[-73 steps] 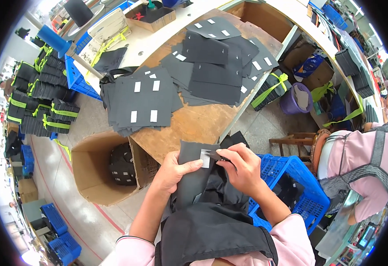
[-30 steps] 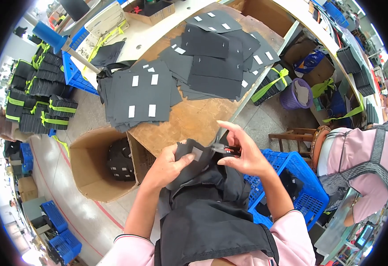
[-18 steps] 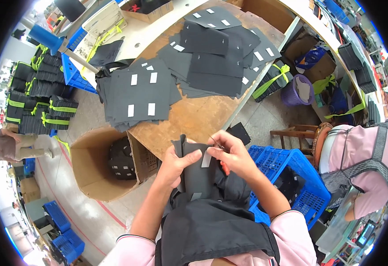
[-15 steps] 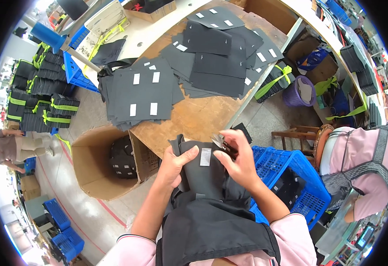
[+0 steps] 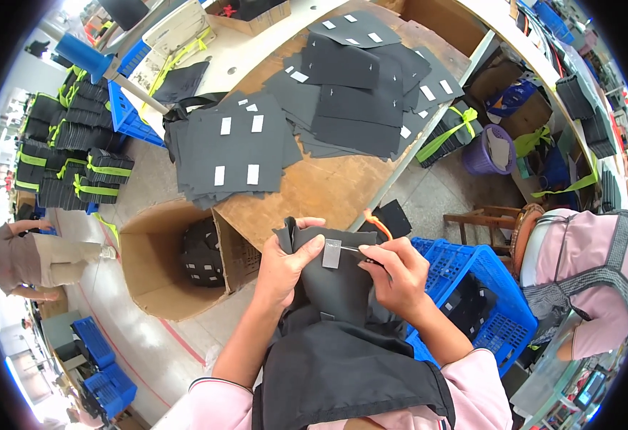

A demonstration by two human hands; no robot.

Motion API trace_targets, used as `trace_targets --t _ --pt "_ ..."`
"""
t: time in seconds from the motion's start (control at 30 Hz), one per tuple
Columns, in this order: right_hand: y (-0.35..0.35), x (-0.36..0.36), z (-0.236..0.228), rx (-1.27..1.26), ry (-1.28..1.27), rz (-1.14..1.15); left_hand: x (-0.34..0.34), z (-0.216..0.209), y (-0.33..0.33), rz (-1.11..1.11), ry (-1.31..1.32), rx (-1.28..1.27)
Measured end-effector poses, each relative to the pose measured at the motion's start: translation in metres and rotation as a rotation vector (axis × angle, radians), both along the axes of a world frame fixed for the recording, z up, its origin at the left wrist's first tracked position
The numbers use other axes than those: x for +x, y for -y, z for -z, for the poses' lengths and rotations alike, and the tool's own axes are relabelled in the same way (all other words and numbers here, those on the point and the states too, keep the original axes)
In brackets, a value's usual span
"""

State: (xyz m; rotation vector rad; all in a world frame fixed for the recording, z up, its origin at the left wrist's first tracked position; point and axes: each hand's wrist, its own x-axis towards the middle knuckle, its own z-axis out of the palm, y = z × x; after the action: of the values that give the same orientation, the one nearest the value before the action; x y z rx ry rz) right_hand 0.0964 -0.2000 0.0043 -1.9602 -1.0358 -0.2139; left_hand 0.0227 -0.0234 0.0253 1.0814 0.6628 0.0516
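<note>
My left hand [image 5: 289,269] pinches a dark grey sheet of fabric [image 5: 339,294], thumb on top, close in front of my black apron [image 5: 350,365]. A white rectangular patch [image 5: 331,255] lies on the sheet just beside that thumb. My right hand [image 5: 398,276] is closed around a slim pointed metal tool [image 5: 350,248], whose tip reaches the patch's right edge. An orange, curved piece [image 5: 378,225] shows above the right fingers; whether it belongs to the tool I cannot tell. The fingers hide most of the tool.
Dark sheets with white patches [image 5: 231,154] and more dark pieces [image 5: 357,115] cover much of the wooden table [image 5: 328,188]. An open cardboard box [image 5: 149,265] stands left, a blue crate [image 5: 500,301] right. A co-worker in pink [image 5: 579,265] sits beyond the crate; another person [image 5: 24,258] is far left.
My right hand has turned and brought the metal tool's tip down onto the patch; the orange piece has come into sight. The person at far left has moved nearer.
</note>
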Motion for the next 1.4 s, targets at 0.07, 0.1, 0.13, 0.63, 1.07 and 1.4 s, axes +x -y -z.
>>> trace_targets --t 0.07,0.1,0.13,0.63,1.07,1.4 --pt "0.001 -0.001 -0.005 0.005 -0.010 -0.006 -0.001 -0.001 0.001 -0.008 -0.007 0.023" --pt "0.000 0.001 -0.008 -0.049 0.011 -0.013 0.000 -0.003 0.002 -0.006 -0.011 0.028" --pt "-0.001 0.001 -0.010 -0.102 0.031 -0.022 0.000 -0.004 0.002 -0.005 -0.015 0.033" --pt "-0.013 -0.006 -0.003 -0.079 -0.058 0.013 0.000 0.001 0.001 -0.044 -0.046 -0.007" --pt "-0.022 -0.001 0.007 -0.023 -0.198 0.020 -0.001 0.011 -0.003 -0.099 -0.006 0.049" --pt "-0.010 -0.013 0.027 0.320 -1.478 -0.028 -0.010 0.022 -0.008 -0.316 0.184 0.161"
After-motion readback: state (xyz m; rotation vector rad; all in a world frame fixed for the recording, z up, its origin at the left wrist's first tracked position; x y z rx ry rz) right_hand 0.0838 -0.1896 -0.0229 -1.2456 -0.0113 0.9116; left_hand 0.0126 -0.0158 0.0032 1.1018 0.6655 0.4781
